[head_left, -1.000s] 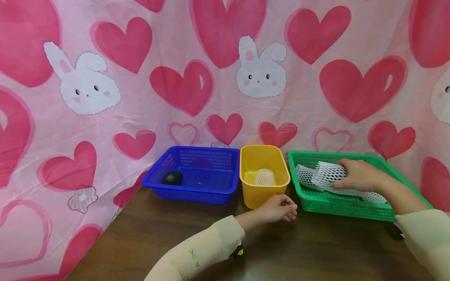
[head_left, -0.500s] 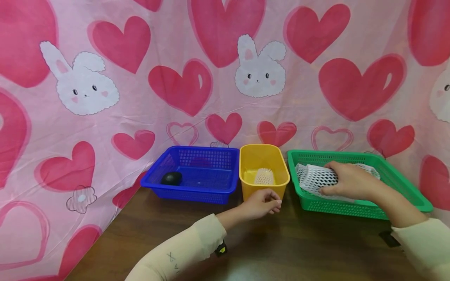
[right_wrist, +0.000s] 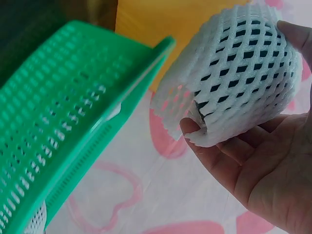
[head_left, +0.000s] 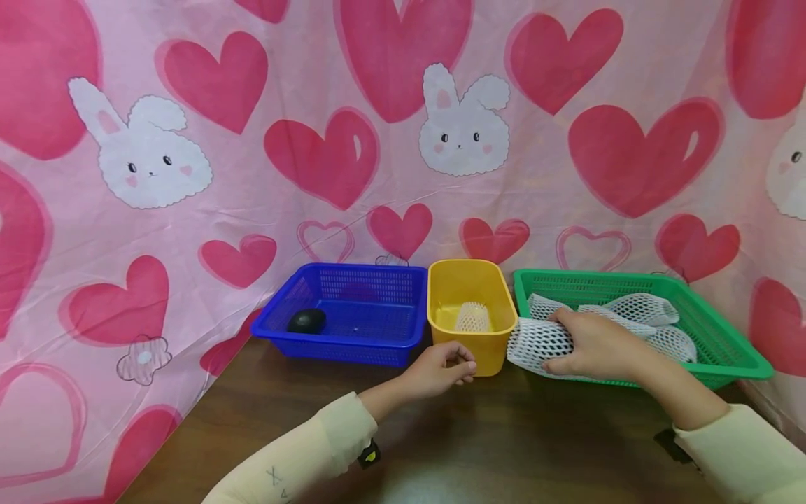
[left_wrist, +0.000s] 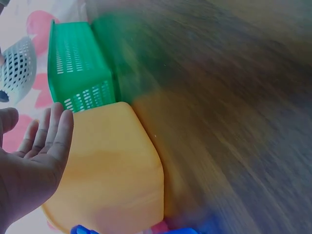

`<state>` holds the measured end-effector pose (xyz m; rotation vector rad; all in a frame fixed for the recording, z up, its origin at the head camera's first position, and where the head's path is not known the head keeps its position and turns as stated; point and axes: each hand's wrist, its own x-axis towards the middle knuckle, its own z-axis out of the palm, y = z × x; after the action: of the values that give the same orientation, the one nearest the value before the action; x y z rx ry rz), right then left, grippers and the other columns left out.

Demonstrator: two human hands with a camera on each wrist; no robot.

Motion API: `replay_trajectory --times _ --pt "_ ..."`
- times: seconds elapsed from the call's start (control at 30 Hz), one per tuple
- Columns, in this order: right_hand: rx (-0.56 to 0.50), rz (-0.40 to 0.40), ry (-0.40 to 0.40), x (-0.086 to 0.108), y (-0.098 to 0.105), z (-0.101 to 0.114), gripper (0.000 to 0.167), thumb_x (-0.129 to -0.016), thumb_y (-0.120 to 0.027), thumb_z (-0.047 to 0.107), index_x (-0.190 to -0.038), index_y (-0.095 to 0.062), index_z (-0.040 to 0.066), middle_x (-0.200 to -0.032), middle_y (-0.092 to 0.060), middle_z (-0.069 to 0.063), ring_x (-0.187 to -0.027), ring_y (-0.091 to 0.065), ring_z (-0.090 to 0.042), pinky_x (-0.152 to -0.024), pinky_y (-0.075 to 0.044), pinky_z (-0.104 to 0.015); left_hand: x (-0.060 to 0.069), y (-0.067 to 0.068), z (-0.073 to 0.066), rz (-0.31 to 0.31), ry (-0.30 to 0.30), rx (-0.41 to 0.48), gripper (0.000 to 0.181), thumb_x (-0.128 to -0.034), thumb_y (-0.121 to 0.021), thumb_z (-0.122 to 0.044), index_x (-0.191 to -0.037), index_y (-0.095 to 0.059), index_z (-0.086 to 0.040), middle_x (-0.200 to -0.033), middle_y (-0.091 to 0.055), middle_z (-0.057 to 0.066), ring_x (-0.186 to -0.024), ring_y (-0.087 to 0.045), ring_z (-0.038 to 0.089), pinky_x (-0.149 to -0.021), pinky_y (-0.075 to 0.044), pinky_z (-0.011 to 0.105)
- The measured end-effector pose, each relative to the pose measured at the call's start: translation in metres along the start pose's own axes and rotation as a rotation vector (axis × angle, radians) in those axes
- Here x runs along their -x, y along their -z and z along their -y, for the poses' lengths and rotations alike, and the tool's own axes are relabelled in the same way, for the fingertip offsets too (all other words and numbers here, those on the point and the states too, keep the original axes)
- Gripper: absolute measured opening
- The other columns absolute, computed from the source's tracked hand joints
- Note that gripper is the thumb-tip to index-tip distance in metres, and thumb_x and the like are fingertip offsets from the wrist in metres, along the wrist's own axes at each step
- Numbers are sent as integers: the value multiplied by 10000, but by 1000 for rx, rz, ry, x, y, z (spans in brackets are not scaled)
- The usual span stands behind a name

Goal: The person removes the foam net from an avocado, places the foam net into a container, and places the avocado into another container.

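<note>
My right hand [head_left: 595, 346] grips a white foam fruit net [head_left: 538, 346] at the front left edge of the green basket [head_left: 733, 367]. In the right wrist view, a dark, avocado-like fruit shows through the mesh of this net [right_wrist: 248, 73], with thumb and fingers on opposite sides. My left hand [head_left: 437, 371], holding nothing, hovers before the yellow bin [head_left: 494, 350]; its fingers look relaxed in the left wrist view. Several more white foam nets [head_left: 642, 308] lie in the green basket. Inside the yellow bin sits a cream foam net [head_left: 472, 317].
A blue basket [head_left: 352, 348] stands left of the yellow bin, with a dark oval avocado-like fruit [head_left: 306, 321] in its left part. All three containers stand in a row on a brown wooden table [head_left: 504, 448]. Behind them hangs a pink heart-patterned cloth [head_left: 390, 168].
My right hand has lifted the netted fruit out of the green basket, moving left and toward me. My left hand has drawn back to the left across the front of the yellow bin.
</note>
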<state>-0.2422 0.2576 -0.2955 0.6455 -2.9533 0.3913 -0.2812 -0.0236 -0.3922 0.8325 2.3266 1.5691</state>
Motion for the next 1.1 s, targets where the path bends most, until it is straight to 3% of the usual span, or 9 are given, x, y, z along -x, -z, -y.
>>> replay_trajectory --times 0.23,0.37,0.6,0.9,1.1 --pt "-47 2 -2 -2 -14 15 737 -665 -818 539 -1176 -585 61 -989 -632 16 -840 -574 -158 -734 -541 -420 11 10 1 -20 -11 -47 108 -966 -622 -192 -993 -635 -88 -856 -668 15 -865 -669 282 -730 -548 312" --pt "-55 7 17 -4 -23 23 682 -677 -807 538 -1139 -594 84 -956 -619 51 -825 -563 -130 -730 -525 -386 16 14 5 -39 -48 -78 96 -961 -628 -177 -986 -637 -85 -863 -678 57 -857 -667 298 -691 -528 251" --pt "-83 30 18 -7 -38 35 700 -669 -811 544 -1157 -589 94 -962 -617 49 -817 -561 -126 -712 -509 -359 24 21 14 -48 -100 -160 67 -960 -626 -162 -974 -636 -97 -861 -685 44 -828 -664 214 -676 -505 236" --pt "-135 57 8 -12 -59 48 683 -638 -840 518 -1120 -587 104 -924 -604 69 -790 -549 -118 -678 -500 -323 33 28 19 -65 -73 -199 53 -954 -635 -159 -966 -649 -109 -823 -652 -59 -766 -615 83 -664 -506 243" --pt "-170 110 -22 -15 -74 56 711 -637 -845 508 -1156 -578 103 -954 -603 45 -797 -548 -130 -708 -513 -351 38 30 23 -68 -50 -209 56 -944 -651 -177 -952 -663 -123 -822 -644 -69 -766 -592 88 -685 -503 247"
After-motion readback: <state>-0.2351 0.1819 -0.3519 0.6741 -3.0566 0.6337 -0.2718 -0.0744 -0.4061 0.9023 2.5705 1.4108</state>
